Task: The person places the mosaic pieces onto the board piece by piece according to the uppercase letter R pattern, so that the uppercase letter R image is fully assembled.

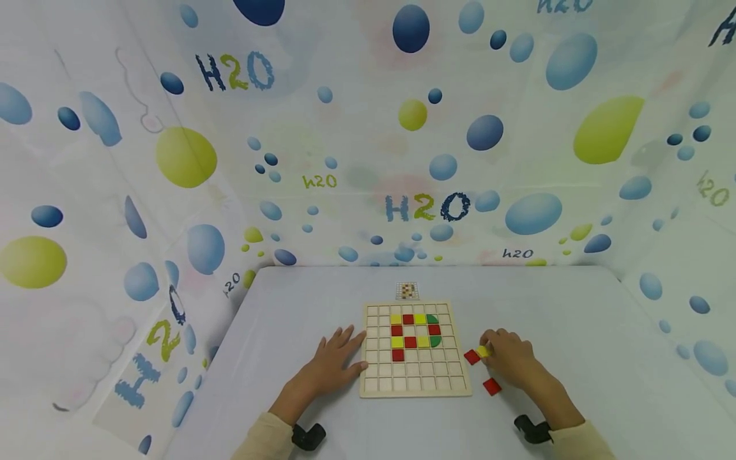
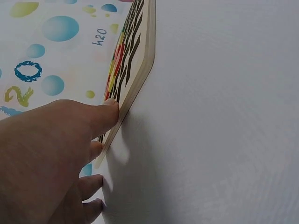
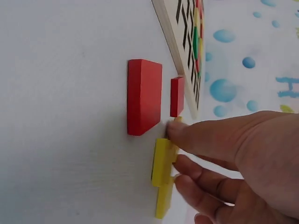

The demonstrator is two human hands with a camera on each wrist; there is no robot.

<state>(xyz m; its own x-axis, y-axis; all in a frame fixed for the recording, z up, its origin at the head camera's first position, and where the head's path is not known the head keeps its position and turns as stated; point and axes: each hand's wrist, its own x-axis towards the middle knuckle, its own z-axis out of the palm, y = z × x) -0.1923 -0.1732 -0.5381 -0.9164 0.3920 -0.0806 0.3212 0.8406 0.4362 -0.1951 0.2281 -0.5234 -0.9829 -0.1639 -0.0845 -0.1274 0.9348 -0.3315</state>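
A square wooden grid board (image 1: 376, 384) lies on the table, bearing red, yellow and green tiles in its upper middle cells. My left hand (image 1: 331, 363) rests with spread fingers at the board's left edge; in the left wrist view the thumb (image 2: 105, 117) touches the rim. Right of the board, my right hand (image 1: 510, 358) pinches a yellow tile (image 1: 483, 351) at the table surface, partly hidden by the thumb. One red tile (image 1: 472, 357) lies beside these fingers, and another red tile (image 1: 492, 386) lies nearer me. The right wrist view shows more yellow tiles (image 3: 161, 163) under the hand.
A small printed pattern card (image 1: 407, 291) lies just beyond the board's far edge. The white table (image 1: 310, 294) is bordered by a patterned curtain (image 1: 356, 128) at the back and sides. Each wrist wears a dark camera (image 1: 308, 437).
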